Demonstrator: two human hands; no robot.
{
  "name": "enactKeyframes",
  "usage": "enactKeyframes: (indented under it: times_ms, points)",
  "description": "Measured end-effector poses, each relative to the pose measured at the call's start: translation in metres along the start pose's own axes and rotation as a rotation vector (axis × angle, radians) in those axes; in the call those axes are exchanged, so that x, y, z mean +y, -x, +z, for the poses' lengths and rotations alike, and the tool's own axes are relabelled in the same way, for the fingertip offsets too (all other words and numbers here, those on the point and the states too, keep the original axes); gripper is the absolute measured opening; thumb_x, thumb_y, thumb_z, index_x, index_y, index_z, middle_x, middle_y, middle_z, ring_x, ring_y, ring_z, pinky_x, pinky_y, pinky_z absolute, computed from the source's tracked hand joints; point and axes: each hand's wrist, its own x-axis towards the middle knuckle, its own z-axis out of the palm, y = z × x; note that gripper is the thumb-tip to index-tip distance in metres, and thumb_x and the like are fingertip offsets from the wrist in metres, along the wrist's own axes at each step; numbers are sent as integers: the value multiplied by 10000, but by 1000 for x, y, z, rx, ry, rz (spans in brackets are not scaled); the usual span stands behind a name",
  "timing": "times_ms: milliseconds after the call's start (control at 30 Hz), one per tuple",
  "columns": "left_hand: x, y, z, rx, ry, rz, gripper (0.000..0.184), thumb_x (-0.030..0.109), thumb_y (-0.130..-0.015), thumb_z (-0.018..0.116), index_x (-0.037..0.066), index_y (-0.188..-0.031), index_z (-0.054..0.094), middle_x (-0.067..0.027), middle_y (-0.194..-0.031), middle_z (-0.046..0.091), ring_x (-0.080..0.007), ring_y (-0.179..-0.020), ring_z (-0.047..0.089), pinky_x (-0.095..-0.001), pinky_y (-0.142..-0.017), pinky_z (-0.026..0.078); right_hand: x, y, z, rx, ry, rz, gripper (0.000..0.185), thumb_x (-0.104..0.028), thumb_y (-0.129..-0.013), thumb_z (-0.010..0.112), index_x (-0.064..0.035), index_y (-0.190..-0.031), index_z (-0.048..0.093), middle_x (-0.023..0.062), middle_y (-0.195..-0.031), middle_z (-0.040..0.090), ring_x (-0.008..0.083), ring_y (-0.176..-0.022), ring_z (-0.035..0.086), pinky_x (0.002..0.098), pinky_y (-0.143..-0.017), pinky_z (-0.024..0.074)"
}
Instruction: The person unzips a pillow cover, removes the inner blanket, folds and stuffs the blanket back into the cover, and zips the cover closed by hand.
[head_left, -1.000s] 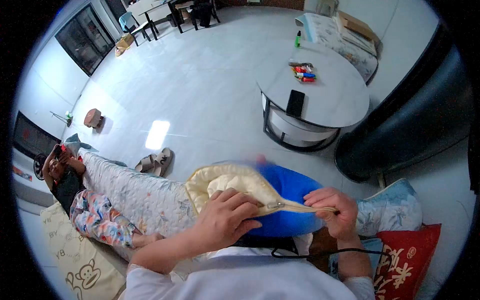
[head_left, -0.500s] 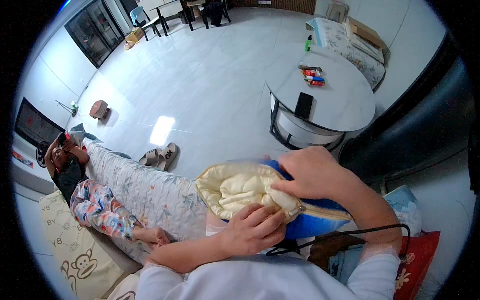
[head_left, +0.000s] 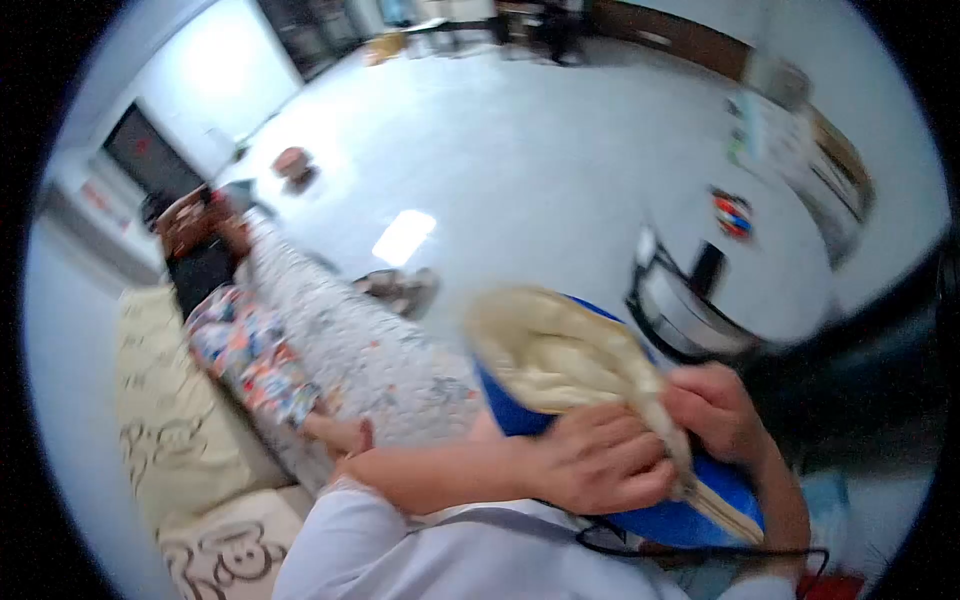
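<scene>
A blue zippered case rests at my lap, its wide mouth facing up and left. Cream padded fabric fills the opening. My left hand is closed on the near edge of the mouth, fingers curled over the cream fabric. Gripping the opposite edge, my right hand has its thumb and fingers closed beside the zipper. A zipper strip runs down toward the lower right, past both hands. Motion blur softens the case's far rim.
A person lies on the quilt-covered sofa at left. Slippers sit on the floor. At right stands a round table with a dark phone and colourful packets. A black cable crosses below the case.
The view has swung, so the room appears shifted to the right. My right hand has moved along the case's edge toward the zipper, and the two hands are closer together.
</scene>
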Motion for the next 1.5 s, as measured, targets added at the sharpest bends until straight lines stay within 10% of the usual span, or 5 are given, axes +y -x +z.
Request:
enactKeyframes:
  times_ms: [167, 267, 733, 967, 1500]
  points:
    - [-24, 57, 48, -269, 175, -296, 209, 120, -761, 579, 66, -960, 545, -109, -812, 584, -320, -766, 616, -446, -643, 474, 99, -12, 26, 400, -584, 11, 253, -176, -929, 535, 38, -1026, 627, 97, -993, 645, 162, -909, 608, 312, -836, 485]
    - [-38, 106, 72, -228, 308, -417, 232, 98, -750, 579, 62, -977, 546, -122, -832, 592, -348, -798, 611, -457, -682, 478, 82, -23, 61, 597, -387, 47, 221, -212, -931, 536, -17, -939, 640, 30, -817, 625, 112, -727, 575, 249, -645, 464]
    - [17, 6, -11, 135, -184, 5, 187, 156, -715, 651, 101, -892, 625, -74, -1016, 627, -307, -1049, 630, -438, -822, 502, 12, -28, 17, -379, -313, -169, 120, -137, -915, 560, -30, -920, 614, 27, -778, 620, 178, -780, 595, 293, -709, 470]
    - [3, 55, 19, -120, -140, -73, 165, 154, -692, 669, 122, -796, 545, -58, -1017, 627, -296, -1063, 627, -407, -860, 477, 81, -25, 45, -281, -420, -100, 118, -78, -887, 527, -27, -959, 606, 41, -906, 614, 118, -868, 554, 264, -782, 449]
    - [-20, 68, 13, 22, 65, -197, 235, 72, -658, 673, 24, -847, 541, -126, -968, 633, -318, -906, 622, -441, -789, 512, 0, 49, 58, 243, 695, -119, 633, -357, -693, 818, 36, -1125, 575, 193, -1110, 594, 319, -997, 609, 371, -828, 515]
